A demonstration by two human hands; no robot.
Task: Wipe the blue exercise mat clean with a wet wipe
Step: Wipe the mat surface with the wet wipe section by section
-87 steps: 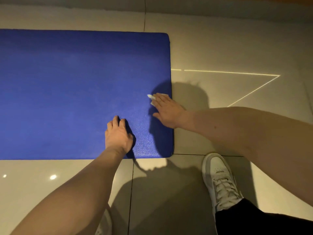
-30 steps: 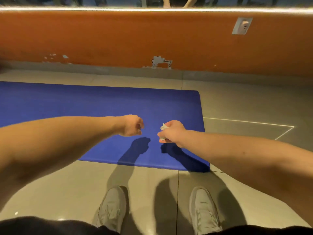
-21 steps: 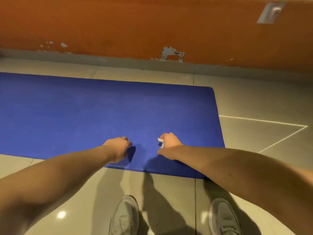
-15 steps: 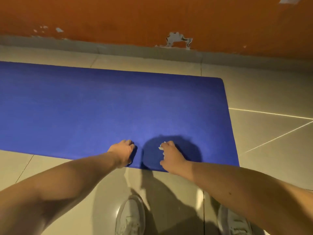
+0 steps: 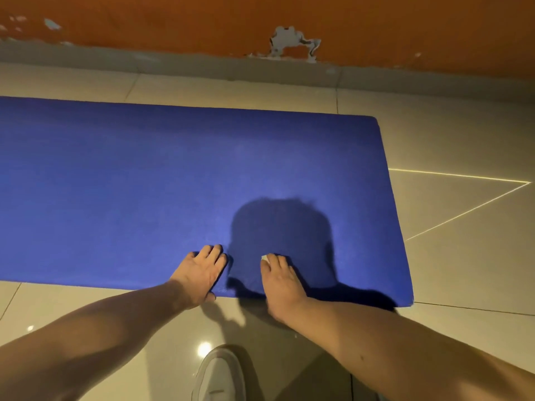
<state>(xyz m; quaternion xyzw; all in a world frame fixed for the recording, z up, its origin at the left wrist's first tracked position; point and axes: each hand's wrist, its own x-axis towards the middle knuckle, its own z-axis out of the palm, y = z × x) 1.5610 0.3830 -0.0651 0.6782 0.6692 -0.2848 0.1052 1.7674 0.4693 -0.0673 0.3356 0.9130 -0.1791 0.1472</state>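
The blue exercise mat (image 5: 144, 183) lies flat on the tiled floor, its right end in view and its left end running out of frame. My left hand (image 5: 199, 273) rests palm down on the mat's near edge, fingers straight. Just to its right, my right hand (image 5: 279, 280) lies flat on the mat, pressing the white wet wipe (image 5: 264, 257) beneath its fingers. Only a small corner of the wipe shows past the fingertips. A dark shadow falls on the mat beyond my right hand.
Glossy beige floor tiles (image 5: 463, 134) surround the mat. An orange wall (image 5: 376, 27) with chipped paint and a grey skirting runs along the far side. My white shoe (image 5: 218, 377) stands on the tiles below my hands. Thin light lines cross the floor at right.
I have bent down from standing. Both hands dropped to the mat's near edge; the left fist opened flat, and the right went from pinching the wipe in the air to pressing it on the mat.
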